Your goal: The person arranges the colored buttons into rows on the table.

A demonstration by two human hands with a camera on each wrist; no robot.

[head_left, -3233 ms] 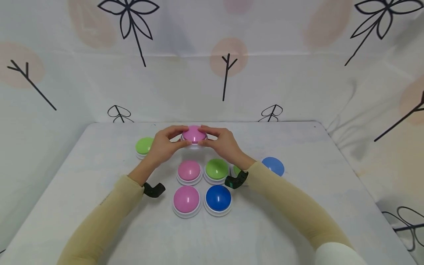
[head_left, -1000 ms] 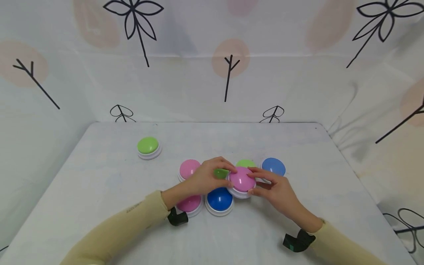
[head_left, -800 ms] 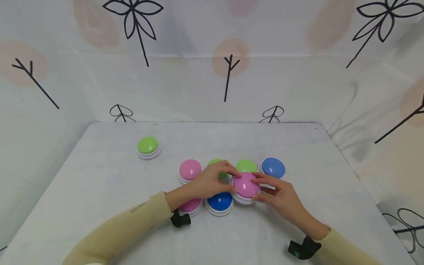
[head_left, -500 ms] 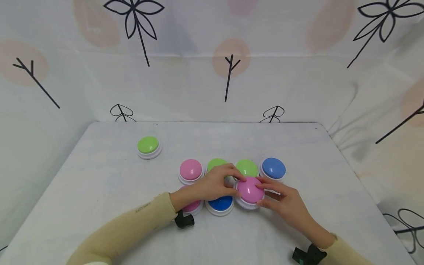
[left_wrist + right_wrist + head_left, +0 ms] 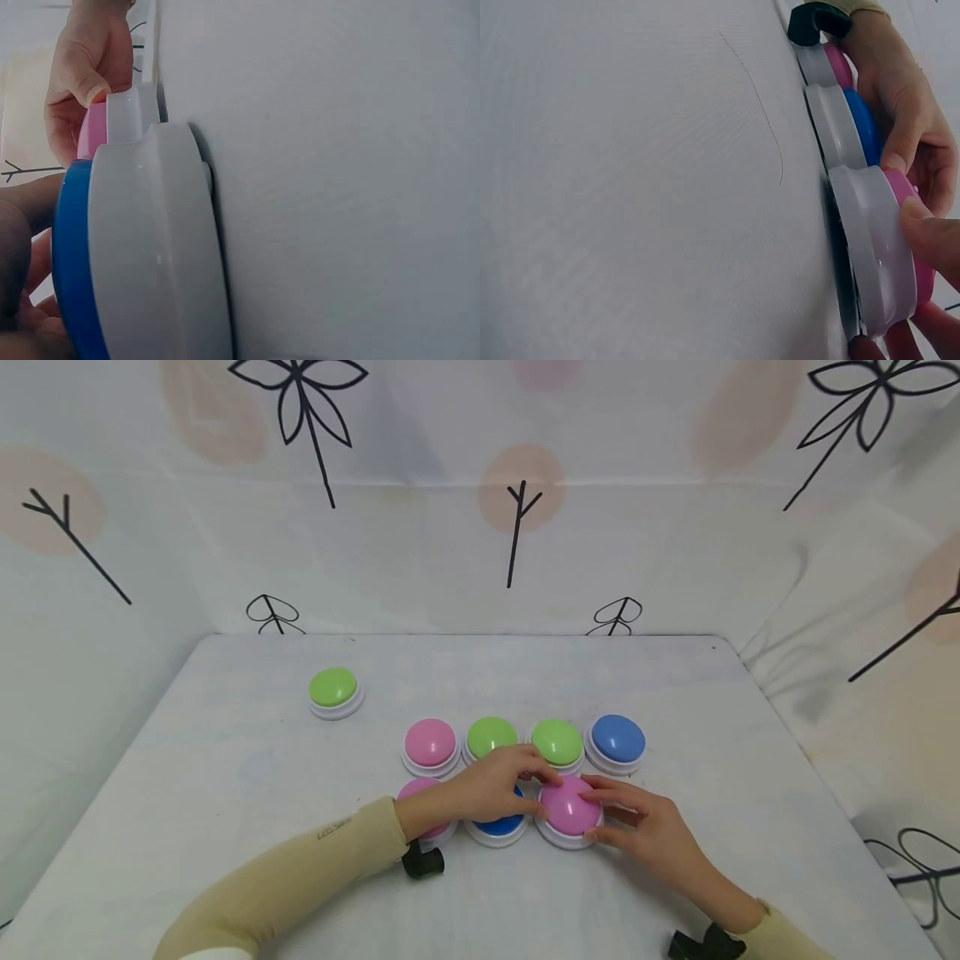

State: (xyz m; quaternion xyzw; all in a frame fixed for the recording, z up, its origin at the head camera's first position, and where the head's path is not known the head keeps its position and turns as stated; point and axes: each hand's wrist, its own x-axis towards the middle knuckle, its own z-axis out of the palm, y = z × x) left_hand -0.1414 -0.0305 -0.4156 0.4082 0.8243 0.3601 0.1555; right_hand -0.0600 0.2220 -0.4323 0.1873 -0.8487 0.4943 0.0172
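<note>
A push button with a pink dome and white base (image 5: 572, 807) is held between both hands at the front right of a cluster of similar buttons. My left hand (image 5: 497, 785) pinches its left side with thumb and fingers, the forearm passing over the front pink button (image 5: 420, 787). From the right, my right hand (image 5: 651, 828) grips the same button, thumb toward the person. In the right wrist view its white base (image 5: 870, 255) is right at the tabletop, a dark shadow along its lower edge. A blue button (image 5: 498, 827) stands beside it, partly hidden under my left hand.
Behind the held button sits a green button (image 5: 557, 742), with a lighter blue button (image 5: 618, 738) to its right. Another green button (image 5: 491, 737) and a pink one (image 5: 430, 742) continue that row leftward. One green button (image 5: 333, 687) stands apart at the back left of the white table (image 5: 225, 760).
Both hands have carried the pink button from the back centre forward and right, then lowered it into line with the front row. The green button behind it now shows more fully.
</note>
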